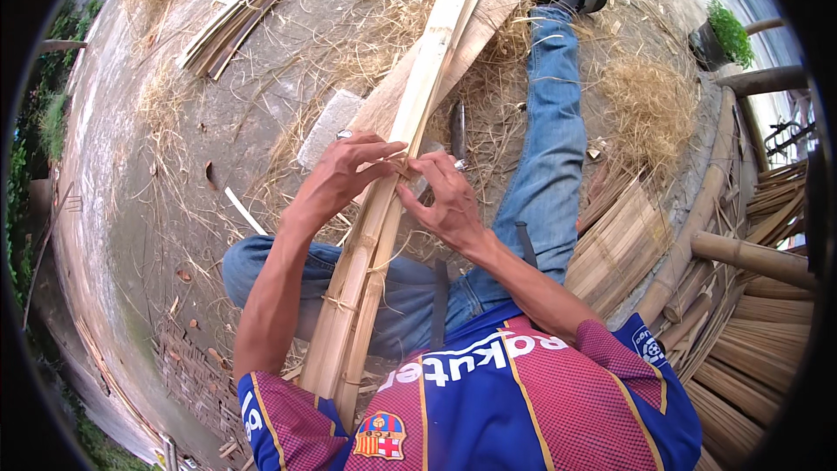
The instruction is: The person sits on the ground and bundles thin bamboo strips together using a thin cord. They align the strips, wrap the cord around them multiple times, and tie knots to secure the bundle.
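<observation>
A long bundle of pale split-bamboo strips (427,78) slants over my bent left leg, from my chest to the far edge of view. My left hand (345,173) reaches over it from the left, its thumb and fingertips pinched at a thin bamboo tie (404,162). From the other side my right hand (446,198) meets it, fingertips closed on the same tie, thumb against the strips. The fingers hide much of the tie. Closer to me, another thin tie (340,303) circles the bundle.
Under the bundle's far part lies a flat wooden board (501,13), beside a grey block (330,129). A dark, narrow tool (459,129) rests right of the bundle. Shavings (649,113) litter the ground. Bamboo slats (623,240) and a pole frame (750,257) stand at right.
</observation>
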A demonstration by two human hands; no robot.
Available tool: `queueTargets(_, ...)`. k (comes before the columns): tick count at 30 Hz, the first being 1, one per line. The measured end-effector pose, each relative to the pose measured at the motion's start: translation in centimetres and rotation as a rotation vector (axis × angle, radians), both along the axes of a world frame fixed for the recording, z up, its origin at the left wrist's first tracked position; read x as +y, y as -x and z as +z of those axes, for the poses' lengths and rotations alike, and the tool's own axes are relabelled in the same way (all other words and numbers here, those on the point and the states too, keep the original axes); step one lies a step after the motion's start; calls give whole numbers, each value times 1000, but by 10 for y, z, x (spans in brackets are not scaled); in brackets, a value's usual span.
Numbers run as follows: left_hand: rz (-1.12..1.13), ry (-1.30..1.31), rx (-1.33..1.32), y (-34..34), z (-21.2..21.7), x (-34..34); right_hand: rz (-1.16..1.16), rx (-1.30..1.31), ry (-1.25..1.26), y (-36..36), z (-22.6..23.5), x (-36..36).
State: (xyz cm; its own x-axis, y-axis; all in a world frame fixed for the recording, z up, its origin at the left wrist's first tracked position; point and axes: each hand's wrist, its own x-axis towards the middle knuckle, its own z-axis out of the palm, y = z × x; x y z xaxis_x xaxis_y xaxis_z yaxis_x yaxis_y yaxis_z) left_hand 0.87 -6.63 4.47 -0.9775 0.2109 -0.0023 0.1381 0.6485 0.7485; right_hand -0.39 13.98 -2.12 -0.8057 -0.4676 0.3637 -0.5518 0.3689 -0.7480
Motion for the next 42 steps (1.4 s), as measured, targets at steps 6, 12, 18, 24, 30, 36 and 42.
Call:
queueTargets(6, -79, 9, -92, 6, 5, 0, -55, 85, -3, -5, -10, -11)
queueTargets(12, -112, 117, -43, 5, -3, 0, -87, -92, 98, -7, -13, -10)
queueTargets(18, -148, 250, -2, 6, 5, 6, -126, -298, 188, -4, -3, -8)
queueTargets(24, -141, 248, 57, 5, -6, -2, -140, -411, 195, -17, -1, -13)
queueTargets(30, -90, 87, 32, 4, -14, -2, -160, -527, 311, -25, -3, -18)
queueTargets(36, -56, 32, -86, 4, -13, 0, -145, -478, 218, -21, 5, -13)
queueTargets(42, -89, -22, -114, 9, -17, -4, -80, -481, 163, -15, 2, -13)
